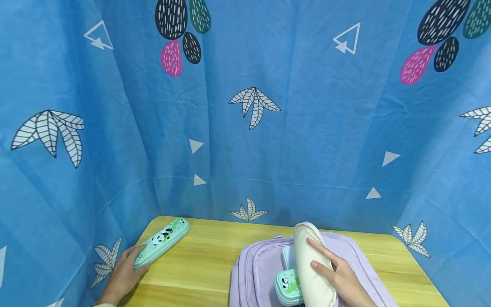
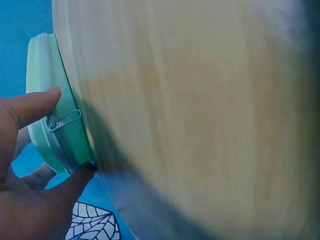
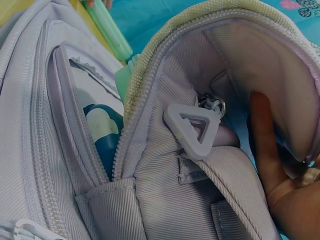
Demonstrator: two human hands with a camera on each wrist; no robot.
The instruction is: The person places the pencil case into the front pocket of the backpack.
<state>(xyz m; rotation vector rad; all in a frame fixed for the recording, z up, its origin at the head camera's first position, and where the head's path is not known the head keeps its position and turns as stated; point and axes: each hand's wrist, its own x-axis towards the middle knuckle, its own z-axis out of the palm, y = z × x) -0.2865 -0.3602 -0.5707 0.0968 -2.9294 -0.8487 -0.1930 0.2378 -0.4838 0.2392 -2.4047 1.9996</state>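
No writing shows, only panda prints. Left hand (image 1: pixel 123 273) grip pinches the long mint-green panda pencil case (image 1: pixel 163 241) on the wooden desk (image 1: pixel 207 264); right hand (image 1: pixel 339 277) grip holds the lilac backpack's (image 1: pixel 261 268) cream flap (image 1: pixel 310 264) open

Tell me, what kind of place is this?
Probably a makeshift recording booth rather than a real room: a blue patterned cloth hangs on all sides of a small wooden table, which holds a lilac backpack and a green panda pencil case.
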